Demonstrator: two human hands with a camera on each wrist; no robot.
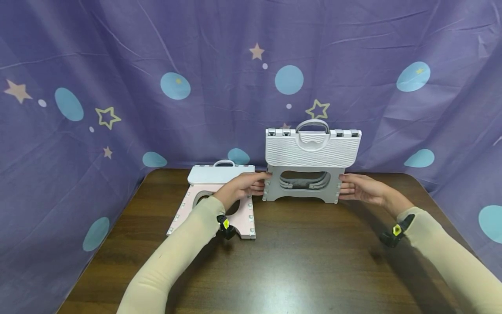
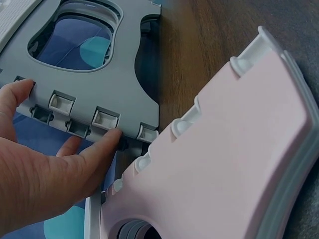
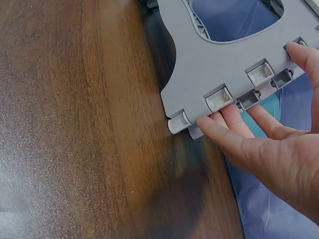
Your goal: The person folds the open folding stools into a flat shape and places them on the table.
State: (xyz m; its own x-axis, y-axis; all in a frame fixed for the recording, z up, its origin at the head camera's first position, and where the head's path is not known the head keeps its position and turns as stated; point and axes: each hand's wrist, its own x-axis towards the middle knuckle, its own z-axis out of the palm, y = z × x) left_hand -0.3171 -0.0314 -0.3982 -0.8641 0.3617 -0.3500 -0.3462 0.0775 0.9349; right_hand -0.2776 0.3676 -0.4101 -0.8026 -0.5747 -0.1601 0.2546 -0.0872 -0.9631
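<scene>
A grey-and-white folding stool (image 1: 280,150) stands upright and folded near the back of the table, its woven-pattern seat panel and grey carry handle at the top. My left hand (image 1: 243,185) grips its left side edge, with fingertips on the hinged grey leg panel (image 2: 82,82). From the other side, my right hand (image 1: 364,189) holds the right edge, with some fingers reaching behind the panel. A pink-and-white folding stool (image 1: 246,220) lies flat to the left, partly hidden by my left forearm.
Under both stools is a dark brown wooden table (image 1: 298,261). A purple curtain (image 1: 219,87) with stars and blue ovals hangs close behind the table and along its sides. The pink stool lies just beneath my left wrist.
</scene>
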